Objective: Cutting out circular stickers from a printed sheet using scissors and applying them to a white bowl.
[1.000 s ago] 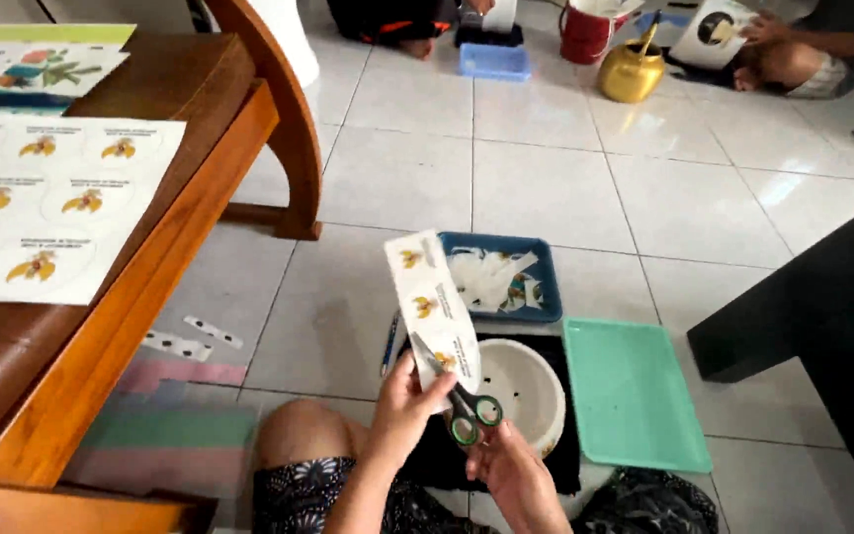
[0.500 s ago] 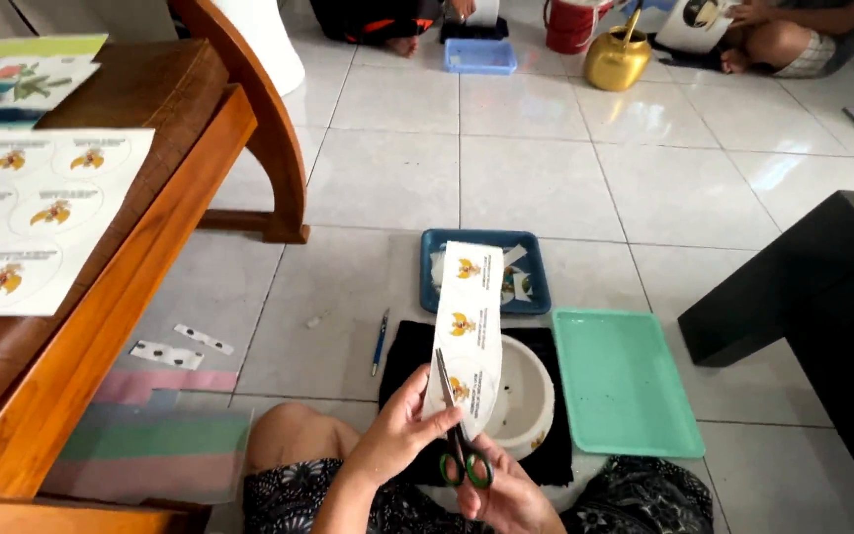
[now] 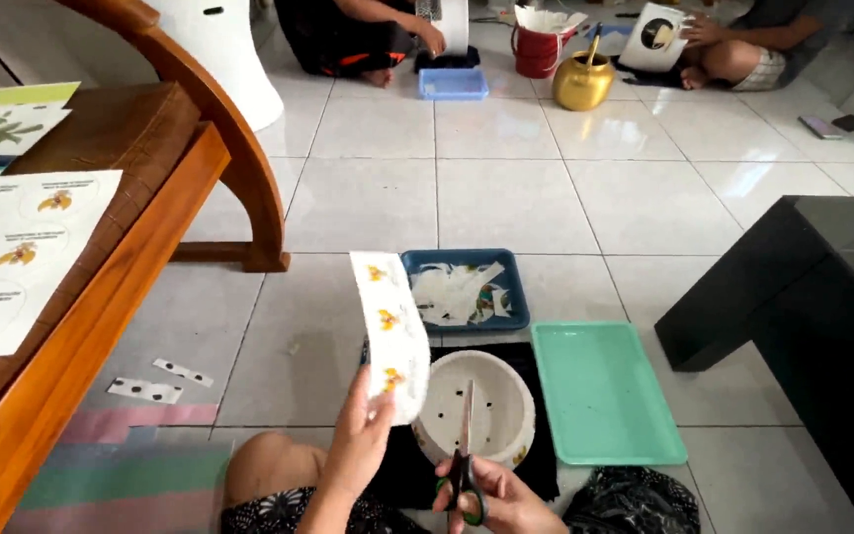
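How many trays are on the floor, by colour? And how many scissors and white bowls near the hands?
Blue trays: 2
Green tray: 1
Scissors: 1
White bowl: 1
Total: 5

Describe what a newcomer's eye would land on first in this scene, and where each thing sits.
First, the tall white strip of orange-printed stickers held up at centre by the left hand, with the right hand raising green-handled scissors beside it. Below them lies a white perforated bowl on a black cloth; a mint-green tray sits to its right, a blue tray of paper scraps behind.
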